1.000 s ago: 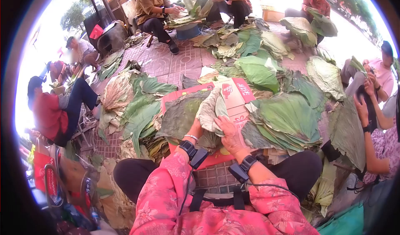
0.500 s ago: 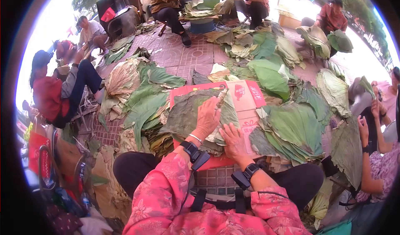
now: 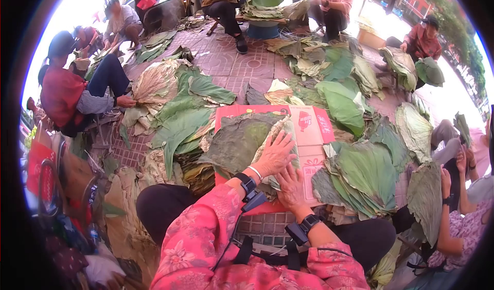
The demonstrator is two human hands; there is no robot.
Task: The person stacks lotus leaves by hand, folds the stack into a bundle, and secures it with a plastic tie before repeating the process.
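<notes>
A large dried grey-green leaf lies across a red and pink cardboard box in front of me. Its right side is folded over into a paler strip. My left hand rests flat on that fold with the fingers spread. Just below and to the right, my right hand presses the lower edge of the fold, its fingers stretched out. Both hands are close together, and the left fingers partly cover the fold. Beside the box on the right lies a stack of green leaves.
More leaves are heaped left of the box, above dry brown ones. A co-worker in red sits at the left; another person's arm holds a leaf at the right. Bags stand at the lower left. Others sit farther back.
My left hand has moved right and down along the leaf, closer to my right hand. The leaf's right side is now folded narrower. My view has shifted slightly.
</notes>
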